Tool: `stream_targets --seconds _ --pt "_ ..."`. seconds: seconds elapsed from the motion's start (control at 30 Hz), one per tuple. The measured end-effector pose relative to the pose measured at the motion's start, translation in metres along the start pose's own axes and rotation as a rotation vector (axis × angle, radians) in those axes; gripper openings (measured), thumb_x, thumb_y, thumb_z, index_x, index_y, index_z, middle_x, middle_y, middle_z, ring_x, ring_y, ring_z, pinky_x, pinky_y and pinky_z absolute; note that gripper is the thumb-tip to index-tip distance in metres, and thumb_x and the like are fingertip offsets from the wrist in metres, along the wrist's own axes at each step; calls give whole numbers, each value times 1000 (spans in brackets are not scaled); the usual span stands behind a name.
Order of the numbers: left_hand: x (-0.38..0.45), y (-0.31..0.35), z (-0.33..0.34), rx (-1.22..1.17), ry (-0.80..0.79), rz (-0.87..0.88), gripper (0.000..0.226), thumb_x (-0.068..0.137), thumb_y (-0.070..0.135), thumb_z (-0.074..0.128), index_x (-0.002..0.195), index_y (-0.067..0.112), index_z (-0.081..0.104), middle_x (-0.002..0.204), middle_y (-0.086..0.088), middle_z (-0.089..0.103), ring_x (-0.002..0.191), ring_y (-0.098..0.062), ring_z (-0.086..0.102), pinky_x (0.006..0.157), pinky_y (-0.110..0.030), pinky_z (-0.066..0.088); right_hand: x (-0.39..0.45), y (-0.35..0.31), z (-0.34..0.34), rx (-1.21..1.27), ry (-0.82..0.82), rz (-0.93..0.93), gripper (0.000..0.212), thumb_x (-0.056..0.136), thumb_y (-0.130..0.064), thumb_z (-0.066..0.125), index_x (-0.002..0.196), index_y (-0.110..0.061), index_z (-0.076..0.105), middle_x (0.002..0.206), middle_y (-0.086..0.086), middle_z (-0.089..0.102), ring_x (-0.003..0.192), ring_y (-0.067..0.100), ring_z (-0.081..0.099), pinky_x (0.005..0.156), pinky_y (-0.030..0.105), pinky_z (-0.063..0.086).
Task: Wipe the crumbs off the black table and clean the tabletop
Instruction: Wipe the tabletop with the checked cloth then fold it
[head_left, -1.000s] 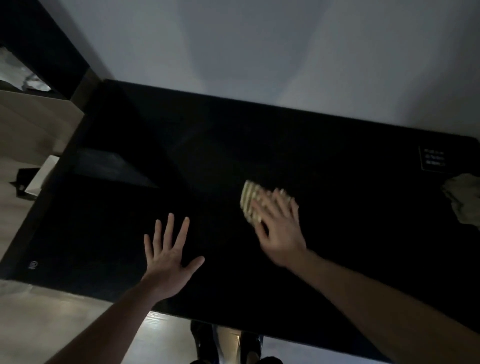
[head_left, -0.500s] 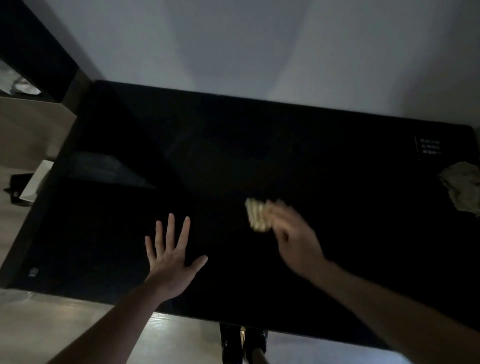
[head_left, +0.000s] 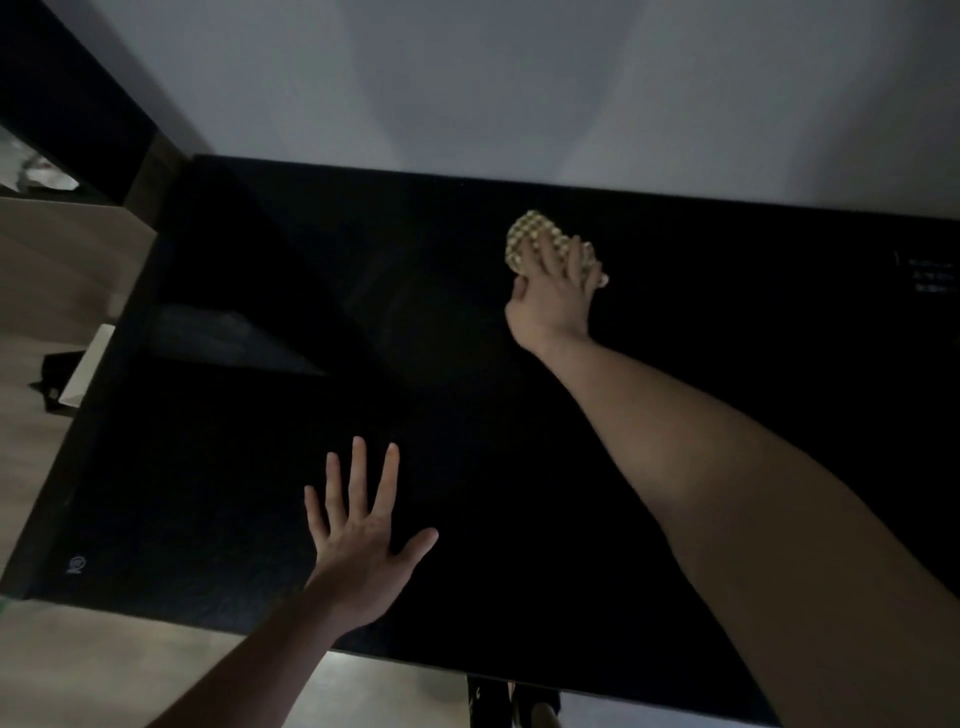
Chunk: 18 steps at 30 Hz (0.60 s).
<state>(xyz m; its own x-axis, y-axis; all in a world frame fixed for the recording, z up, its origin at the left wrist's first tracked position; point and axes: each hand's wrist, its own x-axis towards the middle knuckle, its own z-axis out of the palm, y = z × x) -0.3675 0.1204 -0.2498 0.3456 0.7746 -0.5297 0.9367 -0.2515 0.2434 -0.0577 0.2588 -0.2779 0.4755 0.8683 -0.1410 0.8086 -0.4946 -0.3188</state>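
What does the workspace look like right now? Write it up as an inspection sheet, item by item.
Surface: black table, dark and glossy; crumbs cannot be made out in this light.
Job's things: checkered cloth near the far edge, flat on the table.
Clutter: nothing seen on the table besides small white print at the right edge and a small logo at the near left corner.
Grippers: right hand pressed on the cloth, arm stretched out; left hand flat on the table, fingers spread, holding nothing.
Cables: nothing seen.
Surroundings: pale wall behind the table; wooden floor at left.
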Motion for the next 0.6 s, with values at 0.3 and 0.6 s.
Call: stream_targets --seconds 0.3,0.6 --pt "0 -3 4 5 22 5 98 88 74 38 148 43 -33 152 10 -50 138 -20 -49 117 -56 -23 15 -124 19 -50 -265 -419 61 99 -27 46 159 -34 38 173 -9 19 160 32 8 129 50 2" --pt "-1 -1 3 -4 5 13 98 88 75 38 149 43 -31 151 10 -51 139 -22 -48 117 -54 -23 -97 -31 23 54 -314 -724 50 110 -29 39 160 -34 36 172 -14 21 161 19 8 129 40 1"
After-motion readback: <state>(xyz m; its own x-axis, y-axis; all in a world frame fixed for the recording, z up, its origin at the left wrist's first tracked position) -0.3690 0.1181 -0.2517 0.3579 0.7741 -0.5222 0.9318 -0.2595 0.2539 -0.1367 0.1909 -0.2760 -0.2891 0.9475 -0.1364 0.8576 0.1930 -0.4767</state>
